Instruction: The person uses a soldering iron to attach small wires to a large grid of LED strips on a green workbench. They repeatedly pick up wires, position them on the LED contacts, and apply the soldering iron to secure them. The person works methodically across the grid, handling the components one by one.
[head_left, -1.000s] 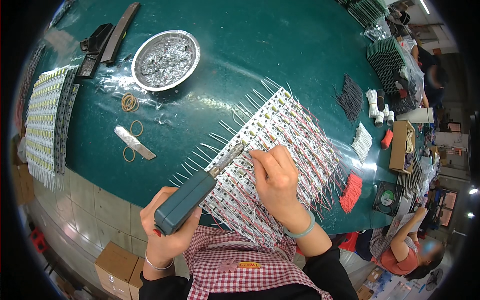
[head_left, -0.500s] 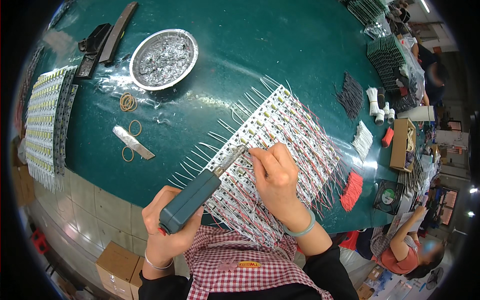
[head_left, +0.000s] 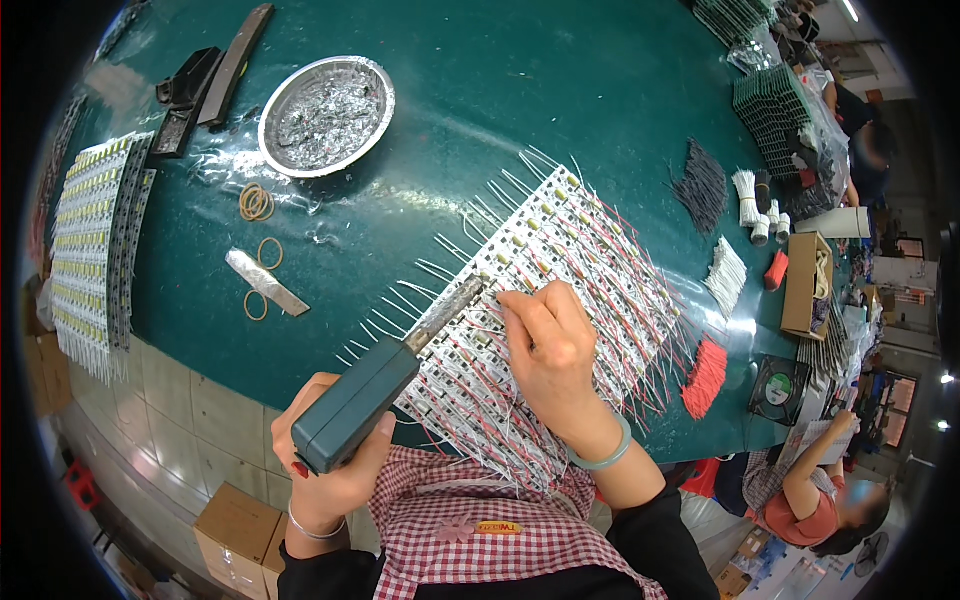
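Observation:
My left hand point(head_left: 335, 450) is wrapped round a dark green soldering gun point(head_left: 355, 405). Its metal barrel points up and right, the tip over a white circuit board panel point(head_left: 530, 240). Rows of small components cover the panel, with white wires sticking out along its far left edge and red and white wires trailing over its right and near sides. Just right of the tip, my right hand point(head_left: 550, 345) is closed in a pinch above the panel. What its fingertips hold is too small to make out.
A silver bowl point(head_left: 388, 110) stands at the back left, near rubber bands point(head_left: 256, 202) and a foil-wrapped bar point(head_left: 268, 285). Stacked panels point(head_left: 95, 250) lie far left. Bundles of black wires point(head_left: 700, 185), white wires point(head_left: 725, 275) and red wires point(head_left: 706, 378) lie right. A co-worker point(head_left: 800, 500) is at lower right.
The soldering gun has drawn back down and left with my left hand, its tip shifting slightly away from my right fingertips. My right hand has hardly moved.

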